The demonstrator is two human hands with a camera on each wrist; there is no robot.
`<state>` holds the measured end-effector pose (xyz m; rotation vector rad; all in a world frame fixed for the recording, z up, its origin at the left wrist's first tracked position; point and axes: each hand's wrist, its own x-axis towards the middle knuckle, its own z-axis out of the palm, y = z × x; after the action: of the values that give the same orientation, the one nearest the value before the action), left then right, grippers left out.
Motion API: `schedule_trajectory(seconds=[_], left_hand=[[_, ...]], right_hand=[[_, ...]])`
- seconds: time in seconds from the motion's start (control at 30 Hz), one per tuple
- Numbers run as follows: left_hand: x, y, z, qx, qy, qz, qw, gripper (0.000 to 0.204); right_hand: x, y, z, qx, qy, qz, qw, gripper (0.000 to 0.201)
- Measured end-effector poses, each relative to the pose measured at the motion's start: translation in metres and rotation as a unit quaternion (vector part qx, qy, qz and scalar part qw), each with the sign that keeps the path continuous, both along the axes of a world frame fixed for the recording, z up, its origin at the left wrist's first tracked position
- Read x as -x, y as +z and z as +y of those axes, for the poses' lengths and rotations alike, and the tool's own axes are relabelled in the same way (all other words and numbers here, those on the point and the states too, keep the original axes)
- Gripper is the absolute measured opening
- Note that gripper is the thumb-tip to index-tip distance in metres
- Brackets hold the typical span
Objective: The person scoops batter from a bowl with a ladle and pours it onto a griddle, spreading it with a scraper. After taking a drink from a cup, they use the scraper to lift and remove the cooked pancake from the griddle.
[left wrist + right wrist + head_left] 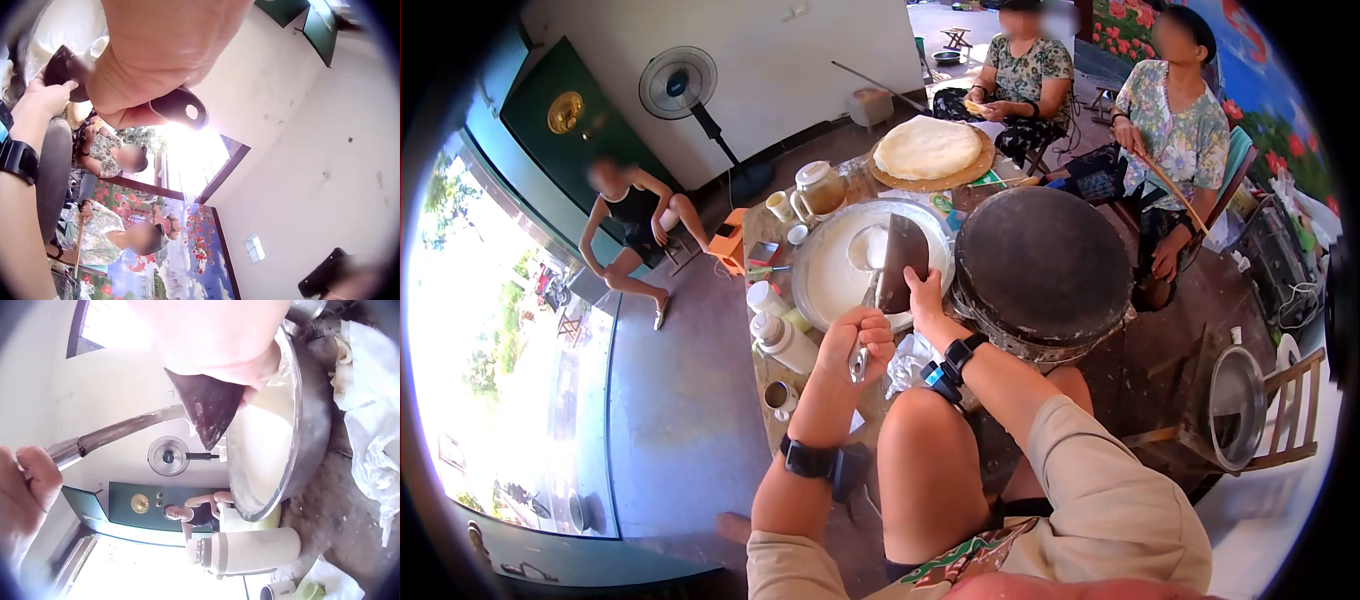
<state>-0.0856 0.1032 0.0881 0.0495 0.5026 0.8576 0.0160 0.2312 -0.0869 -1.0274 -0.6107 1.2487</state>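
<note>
My left hand [855, 342] grips the metal handle [119, 434] of a flat scraper, fingers curled round it; the handle's end with a hole [184, 109] sticks out below my fist [150, 56]. My right hand [922, 290] pinches the lower edge of the scraper's dark blade [903, 260], which stands over a wide metal bowl [805, 262] of white batter [269, 444]. In the right wrist view the blade [209, 406] points down beside the bowl's rim [300, 456]. A dark round griddle [1040, 262] sits just right of the bowl.
A white bottle [785, 342], cups and a kettle [818, 188] crowd the table's left side. A board with stacked flat sheets [928, 150] lies at the far end. Two seated people [1170, 120] are beyond it, another person [635, 215] and a fan [678, 82] at the left. A pan [1235, 405] rests on a chair.
</note>
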Motion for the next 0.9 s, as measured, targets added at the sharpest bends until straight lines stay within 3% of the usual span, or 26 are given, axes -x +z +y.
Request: schedule_trajectory(seconds=[0.17,0.27,0.33,0.47,0.6,0.7,0.8,0.9], left_hand=[[-0.002,0.010,-0.001,-0.017,0.031,-0.046,0.998,0.022],[-0.013,0.032,-0.009,-0.022,0.085,-0.035,0.996,0.020],[-0.016,0.039,-0.010,-0.026,0.112,-0.022,0.993,0.020],[0.009,0.025,0.005,-0.008,0.080,0.004,0.997,0.023],[0.034,0.014,0.006,0.000,0.037,0.050,0.998,0.018],[0.048,0.011,0.004,-0.002,0.026,0.056,0.998,0.012],[0.057,0.009,0.003,0.004,0.003,0.069,0.998,0.012],[0.061,0.009,0.000,0.012,-0.001,0.090,0.996,0.012]], right_hand=[[0.004,0.006,-0.004,-0.010,0.039,0.089,0.995,0.038],[0.001,0.017,-0.011,0.019,0.077,0.088,0.993,0.036],[0.004,0.011,-0.006,-0.024,0.065,0.064,0.996,0.034],[-0.003,0.028,0.004,-0.039,0.033,0.081,0.995,0.030],[-0.035,0.051,0.038,-0.002,0.109,0.151,0.983,0.025],[-0.051,0.077,0.046,0.116,0.154,0.068,0.979,0.024],[-0.060,0.091,0.055,0.157,0.175,-0.070,0.969,0.020],[-0.067,0.098,0.066,0.171,0.203,-0.074,0.961,0.020]])
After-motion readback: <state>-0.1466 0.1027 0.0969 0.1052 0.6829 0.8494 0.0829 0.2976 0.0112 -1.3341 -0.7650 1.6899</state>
